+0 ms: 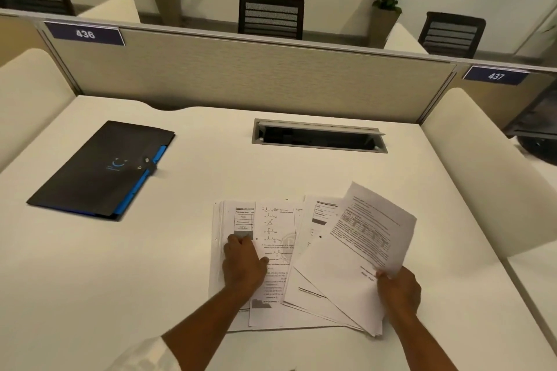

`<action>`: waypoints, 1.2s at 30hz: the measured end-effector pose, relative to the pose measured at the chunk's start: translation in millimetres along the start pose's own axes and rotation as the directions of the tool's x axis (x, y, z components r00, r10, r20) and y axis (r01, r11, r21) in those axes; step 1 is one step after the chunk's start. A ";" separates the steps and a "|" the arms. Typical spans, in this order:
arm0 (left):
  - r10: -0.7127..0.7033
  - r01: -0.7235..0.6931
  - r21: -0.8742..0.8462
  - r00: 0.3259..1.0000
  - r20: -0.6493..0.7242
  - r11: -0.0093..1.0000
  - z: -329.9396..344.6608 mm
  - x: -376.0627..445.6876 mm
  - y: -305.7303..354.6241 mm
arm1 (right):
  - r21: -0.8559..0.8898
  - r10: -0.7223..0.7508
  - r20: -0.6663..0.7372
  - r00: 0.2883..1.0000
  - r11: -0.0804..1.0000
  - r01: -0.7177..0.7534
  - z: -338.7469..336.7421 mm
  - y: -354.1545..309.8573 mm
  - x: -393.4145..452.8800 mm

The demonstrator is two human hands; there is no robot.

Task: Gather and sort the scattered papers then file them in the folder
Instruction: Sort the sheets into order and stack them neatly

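Printed white papers (280,238) lie fanned out on the white desk near its front edge. My left hand (242,263) rests flat on the left sheets, fingers pointing away from me. My right hand (398,291) grips the near right corner of a tilted bundle of sheets (361,238), which is raised at its far end. A black folder (102,167) with blue tabs and a snap strap lies closed at the left of the desk, well apart from both hands.
An open cable hatch (319,137) is sunk in the desk behind the papers. A beige partition (241,72) with signs 436 and 437 closes the far edge. Cream side panels flank the desk. Chairs and potted plants stand beyond.
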State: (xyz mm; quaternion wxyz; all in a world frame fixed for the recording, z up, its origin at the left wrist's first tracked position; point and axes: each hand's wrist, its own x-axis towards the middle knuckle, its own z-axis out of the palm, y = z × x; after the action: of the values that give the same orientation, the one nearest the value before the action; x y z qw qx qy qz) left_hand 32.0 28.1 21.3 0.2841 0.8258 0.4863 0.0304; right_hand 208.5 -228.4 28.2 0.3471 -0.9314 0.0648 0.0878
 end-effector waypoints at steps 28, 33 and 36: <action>0.191 -0.176 -0.268 0.981 0.029 0.947 -2.5 -11.6 30.1 | 0.092 0.107 0.065 0.992 0.989 -0.113 -29.7 23.5 21.2; 0.322 -0.283 -0.265 0.940 0.116 0.922 10.5 -22.3 43.4 | 0.118 0.104 0.095 0.990 0.986 -0.115 -29.7 20.6 19.4; 0.256 -0.253 -0.082 0.966 0.038 0.964 10.6 -20.1 35.9 | 0.099 0.066 0.133 0.989 0.992 -0.079 -26.2 18.8 16.7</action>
State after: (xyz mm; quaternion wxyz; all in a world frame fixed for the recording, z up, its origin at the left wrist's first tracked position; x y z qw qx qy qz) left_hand 53.1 -6.2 34.9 0.3209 0.8704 0.3676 0.0653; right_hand 224.4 -260.7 32.3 0.3952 -0.9015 0.0805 0.1570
